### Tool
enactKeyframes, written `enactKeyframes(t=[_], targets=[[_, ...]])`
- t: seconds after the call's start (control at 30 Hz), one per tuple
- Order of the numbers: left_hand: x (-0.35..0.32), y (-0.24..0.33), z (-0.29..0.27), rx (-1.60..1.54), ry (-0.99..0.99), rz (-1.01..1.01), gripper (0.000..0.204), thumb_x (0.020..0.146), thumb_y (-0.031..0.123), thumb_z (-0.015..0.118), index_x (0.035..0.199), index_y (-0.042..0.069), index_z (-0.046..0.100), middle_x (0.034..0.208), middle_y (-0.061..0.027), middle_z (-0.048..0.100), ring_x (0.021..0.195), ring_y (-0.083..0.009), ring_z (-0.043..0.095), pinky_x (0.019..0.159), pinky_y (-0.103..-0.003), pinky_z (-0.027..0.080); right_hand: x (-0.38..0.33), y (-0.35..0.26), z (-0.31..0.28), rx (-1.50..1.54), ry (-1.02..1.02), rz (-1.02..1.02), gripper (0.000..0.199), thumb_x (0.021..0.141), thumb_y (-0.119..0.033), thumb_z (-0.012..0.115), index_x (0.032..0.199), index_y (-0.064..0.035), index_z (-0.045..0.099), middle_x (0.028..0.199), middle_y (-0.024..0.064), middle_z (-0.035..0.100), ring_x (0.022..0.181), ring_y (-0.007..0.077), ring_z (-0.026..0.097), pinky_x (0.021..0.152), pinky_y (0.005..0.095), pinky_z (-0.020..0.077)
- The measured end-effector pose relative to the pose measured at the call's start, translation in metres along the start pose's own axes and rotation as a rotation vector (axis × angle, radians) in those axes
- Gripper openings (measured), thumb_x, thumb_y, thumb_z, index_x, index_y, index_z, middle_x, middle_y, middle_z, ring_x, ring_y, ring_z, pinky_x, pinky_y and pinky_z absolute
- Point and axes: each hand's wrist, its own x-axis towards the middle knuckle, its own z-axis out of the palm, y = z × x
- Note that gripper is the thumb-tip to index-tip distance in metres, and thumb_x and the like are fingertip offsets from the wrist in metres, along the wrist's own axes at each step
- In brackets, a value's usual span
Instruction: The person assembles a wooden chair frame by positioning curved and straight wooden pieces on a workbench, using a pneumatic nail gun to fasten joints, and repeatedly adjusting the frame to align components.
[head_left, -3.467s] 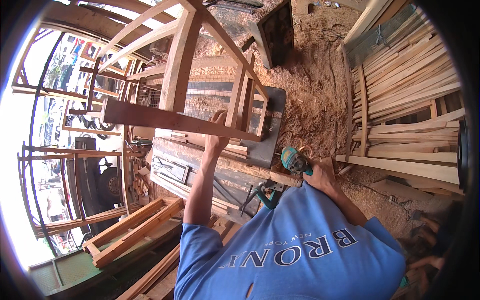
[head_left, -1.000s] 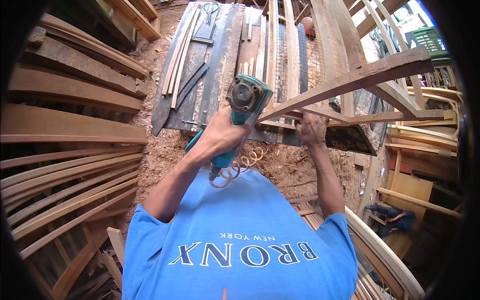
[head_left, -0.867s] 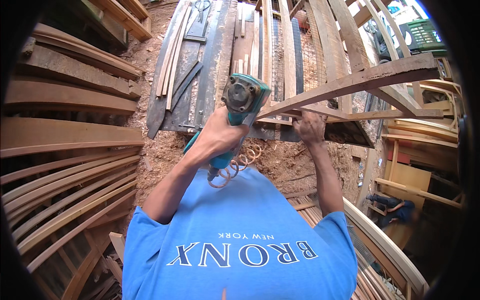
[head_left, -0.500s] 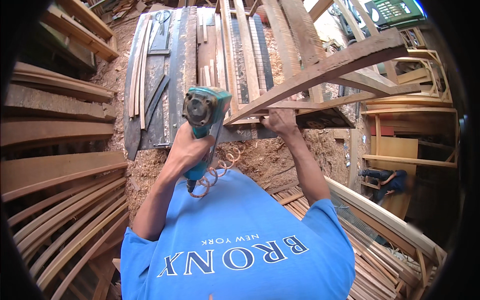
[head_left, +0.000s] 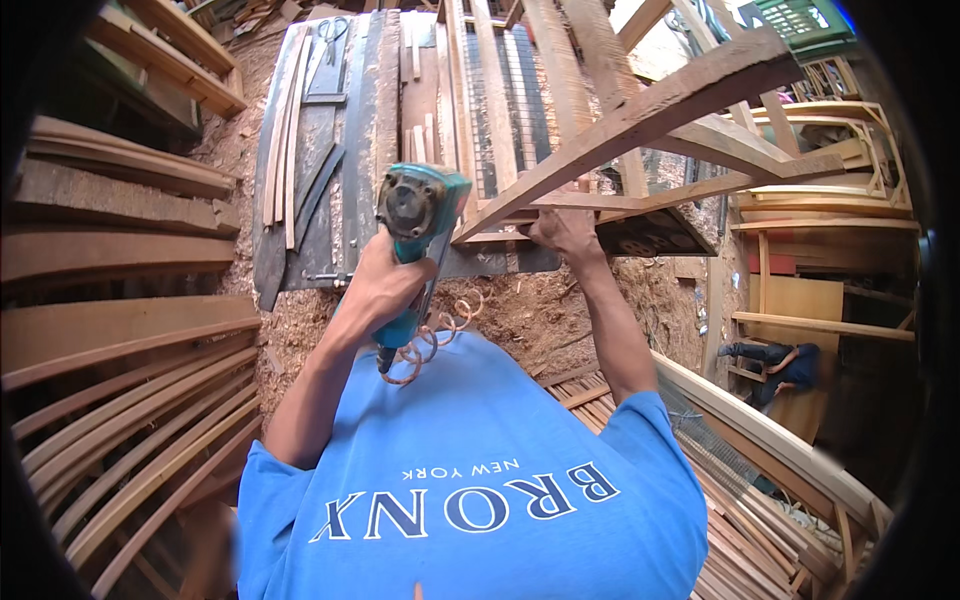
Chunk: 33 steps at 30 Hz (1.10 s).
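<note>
My left hand [head_left: 388, 283] is wrapped round the handle of a teal pneumatic nail gun [head_left: 440, 200] with a dark, round top cap. From the base of its handle runs a coiled air hose [head_left: 462, 308], in front of my chest. The gun is beside the near left corner of a slatted wooden frame [head_left: 640, 122], which leans over the workbench [head_left: 330, 225]. My right hand [head_left: 563, 230] is closed on the frame's near lower rail, its fingertips partly hidden by the wood. The gun's nose is out of sight behind its body.
Thin wood strips [head_left: 283, 150] and scissors [head_left: 331, 32] lie on the bench. Curved boards [head_left: 120, 265] are stacked at the left, more strips [head_left: 740, 520] at the lower right. Another person [head_left: 790, 365] is at the far right. Wood shavings [head_left: 550, 305] cover the floor.
The nail gun and my left hand have shifted slightly right and up, nearer the frame's corner. The frame's right end sits slightly higher and further left in view. Both grips stay the same.
</note>
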Motion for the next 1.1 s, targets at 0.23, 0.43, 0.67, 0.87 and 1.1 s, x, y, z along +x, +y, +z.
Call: enactKeyframes(t=[0.23,0.43,0.67,0.87,1.1], targets=[[0.001,0.007,0.004,0.037,0.002,0.011,0.007,0.078,0.007,0.062,0.077,0.002,0.059,0.060,-0.0047,0.057,0.050,-0.0145,0.056,0.049,-0.033,0.045,0.003,0.004,0.011,-0.012,-0.037,0.046,0.044,0.077,-0.020,0.071,0.121,-0.0161,0.071,0.106,0.0132,0.073,0.107,0.0325,0.065,0.106,0.0551,0.0300],[0.000,0.009,0.003,-0.002,-0.004,-0.037,0.006,0.078,0.007,0.062,0.078,0.002,0.059,0.060,-0.0047,0.057,0.053,-0.0145,0.056,0.050,-0.033,0.045,0.003,0.002,0.008,0.014,-0.022,0.042,0.038,0.082,-0.024,0.069,0.119,-0.0169,0.072,0.106,0.0129,0.073,0.108,0.0322,0.064,0.107,0.0564,0.0274],[0.005,0.013,0.003,0.050,-0.015,0.006,0.007,0.078,0.007,0.062,0.080,0.001,0.059,0.062,-0.0048,0.058,0.053,-0.0142,0.057,0.051,-0.033,0.045,0.003,0.003,0.010,0.039,0.015,0.014,0.038,0.073,-0.016,0.068,0.110,-0.0148,0.073,0.105,0.0124,0.058,0.106,0.0283,0.054,0.096,0.0470,0.0316],[0.006,0.033,0.000,0.099,-0.100,-0.069,0.012,0.079,0.009,0.062,0.087,0.000,0.059,0.065,-0.0059,0.059,0.056,-0.0148,0.058,0.053,-0.034,0.047,0.000,-0.003,0.008,-0.002,0.066,0.019,0.032,0.072,-0.010,0.066,0.103,-0.0142,0.072,0.103,0.0122,0.054,0.105,0.0268,0.052,0.097,0.0470,0.0300],[0.008,0.031,-0.003,0.081,-0.049,-0.031,0.013,0.078,0.011,0.062,0.084,0.000,0.060,0.061,-0.0068,0.059,0.053,-0.0159,0.058,0.050,-0.034,0.048,-0.001,-0.007,0.008,-0.026,-0.022,0.069,0.035,0.072,-0.010,0.067,0.107,-0.0083,0.068,0.103,0.0135,0.052,0.102,0.0290,0.051,0.092,0.0478,0.0316]])
